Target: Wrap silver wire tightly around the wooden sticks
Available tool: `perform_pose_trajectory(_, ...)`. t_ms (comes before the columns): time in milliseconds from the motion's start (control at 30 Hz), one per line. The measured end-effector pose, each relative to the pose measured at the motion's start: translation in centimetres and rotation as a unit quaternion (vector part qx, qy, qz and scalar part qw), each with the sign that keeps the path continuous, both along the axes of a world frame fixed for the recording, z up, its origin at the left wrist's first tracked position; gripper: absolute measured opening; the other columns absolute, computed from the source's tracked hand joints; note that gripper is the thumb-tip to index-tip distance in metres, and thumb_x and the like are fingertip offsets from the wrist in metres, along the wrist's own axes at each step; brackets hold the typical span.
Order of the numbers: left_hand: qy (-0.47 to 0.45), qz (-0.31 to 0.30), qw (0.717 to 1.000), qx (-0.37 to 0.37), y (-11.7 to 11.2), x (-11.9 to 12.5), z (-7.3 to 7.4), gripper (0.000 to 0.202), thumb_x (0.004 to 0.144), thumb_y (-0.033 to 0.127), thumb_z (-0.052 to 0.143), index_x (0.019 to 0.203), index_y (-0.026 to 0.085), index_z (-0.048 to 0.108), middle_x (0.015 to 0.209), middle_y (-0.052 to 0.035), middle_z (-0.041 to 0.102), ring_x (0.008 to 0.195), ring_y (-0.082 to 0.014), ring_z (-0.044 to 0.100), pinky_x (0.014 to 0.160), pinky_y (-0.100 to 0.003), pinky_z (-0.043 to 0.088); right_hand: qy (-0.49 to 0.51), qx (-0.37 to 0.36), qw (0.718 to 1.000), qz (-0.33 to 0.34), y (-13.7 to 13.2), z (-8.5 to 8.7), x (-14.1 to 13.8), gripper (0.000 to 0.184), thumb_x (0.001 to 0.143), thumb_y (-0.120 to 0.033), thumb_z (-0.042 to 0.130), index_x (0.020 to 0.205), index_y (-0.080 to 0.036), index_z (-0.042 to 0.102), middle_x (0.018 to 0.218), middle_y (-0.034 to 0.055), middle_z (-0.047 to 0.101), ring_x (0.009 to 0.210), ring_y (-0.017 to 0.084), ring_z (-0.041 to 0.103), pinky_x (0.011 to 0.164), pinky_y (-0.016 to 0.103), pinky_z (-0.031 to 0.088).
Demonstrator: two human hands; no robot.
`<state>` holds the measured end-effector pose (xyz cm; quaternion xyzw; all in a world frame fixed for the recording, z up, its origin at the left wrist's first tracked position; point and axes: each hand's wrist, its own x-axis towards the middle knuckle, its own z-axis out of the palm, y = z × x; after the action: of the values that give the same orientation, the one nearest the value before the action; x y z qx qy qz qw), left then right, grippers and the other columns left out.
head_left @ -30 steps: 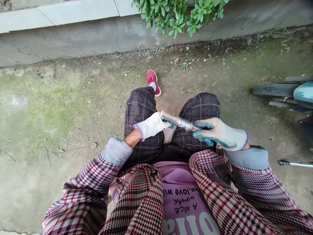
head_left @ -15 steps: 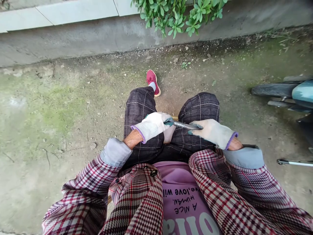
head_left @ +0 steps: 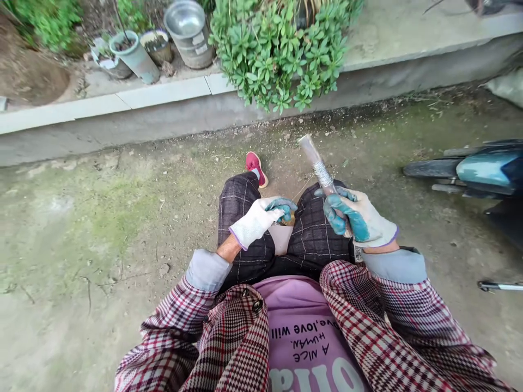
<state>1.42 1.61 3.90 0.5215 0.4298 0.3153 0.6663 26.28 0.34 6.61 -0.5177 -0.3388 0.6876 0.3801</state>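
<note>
My right hand (head_left: 357, 218), in a white glove with a teal palm, is closed around a stick (head_left: 309, 148) that tilts up and away to the left. Silver wire (head_left: 322, 174) is wound in coils round the stick's middle. My left hand (head_left: 265, 218), gloved alike, is over my lap with its fingers curled together; whatever they hold is hidden. Just beside those fingers, between my knees, part of a yellowish thing (head_left: 289, 219) shows above a pale flat piece (head_left: 281, 239). A thin pale strand (head_left: 303, 188) runs between the yellowish thing and the coil.
Ahead runs a low concrete ledge (head_left: 163, 99) with a leafy bush (head_left: 281, 60), plant pots (head_left: 137, 57) and a metal bucket (head_left: 190, 35). A wheeled teal vehicle (head_left: 478, 167) stands on the right, near a thin white rod (head_left: 506, 286). Bare earth surrounds my feet.
Both hands were on the stick, which lay level between them. My left hand has come off it, and my right hand has turned it upward. The view has tilted up, showing more of the ledge.
</note>
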Motion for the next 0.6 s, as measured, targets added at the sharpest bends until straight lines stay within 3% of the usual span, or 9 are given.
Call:
perform_pose_trajectory(200, -0.004, 0.012, 0.999, -0.03, -0.4, 0.8, 0.3, 0.03, 0.078, 0.029, 0.07, 0.099, 0.01, 0.079, 0.091, -0.0082, 0.077, 0.075, -0.0146, 0.064, 0.075, -0.028, 0.052, 0.084, 0.06, 0.994, -0.024, 0.8, 2.3, 0.0, 0.037, 0.083, -0.042, 0.082, 0.109, -0.017, 0.072, 0.056, -0.007, 0.054, 0.036, 0.007, 0.039, 0.029, 0.019, 0.03)
perform_pose_trajectory(333, 0.02, 0.011, 1.0, 0.008, -0.3, 0.5, 1.2, 0.029, 0.079, 0.028, 0.069, 0.099, 0.01, 0.078, 0.084, -0.0058, 0.074, 0.073, -0.0142, 0.062, 0.073, -0.027, 0.05, 0.117, 0.088, 0.989, -0.022, 1.2, 3.5, 0.2, 0.035, 0.086, -0.04, 0.08, 0.112, -0.018, 0.071, 0.057, -0.0074, 0.054, 0.038, 0.007, 0.038, 0.03, 0.018, 0.03)
perform_pose_trajectory(467, 0.033, 0.039, 0.998, 0.032, 0.5, 0.4, 3.3, 0.029, 0.077, 0.029, 0.068, 0.097, 0.01, 0.078, 0.087, -0.0061, 0.074, 0.071, -0.0132, 0.06, 0.071, -0.027, 0.049, 0.139, 0.109, 0.984, 0.011, 1.7, 5.0, 0.0, 0.037, 0.086, -0.043, 0.08, 0.112, -0.019, 0.07, 0.06, -0.0068, 0.056, 0.04, 0.007, 0.039, 0.031, 0.018, 0.032)
perform_pose_trajectory(600, 0.076, 0.078, 0.987, 0.121, 3.2, 0.3, 6.8, 0.029, 0.076, 0.027, 0.066, 0.098, 0.012, 0.077, 0.087, -0.0047, 0.074, 0.071, -0.0127, 0.06, 0.069, -0.025, 0.049, 0.172, 0.165, 0.971, 0.001, 2.4, 6.6, 0.1, 0.037, 0.087, -0.045, 0.078, 0.112, -0.02, 0.069, 0.061, -0.0078, 0.054, 0.039, 0.006, 0.036, 0.03, 0.018, 0.03)
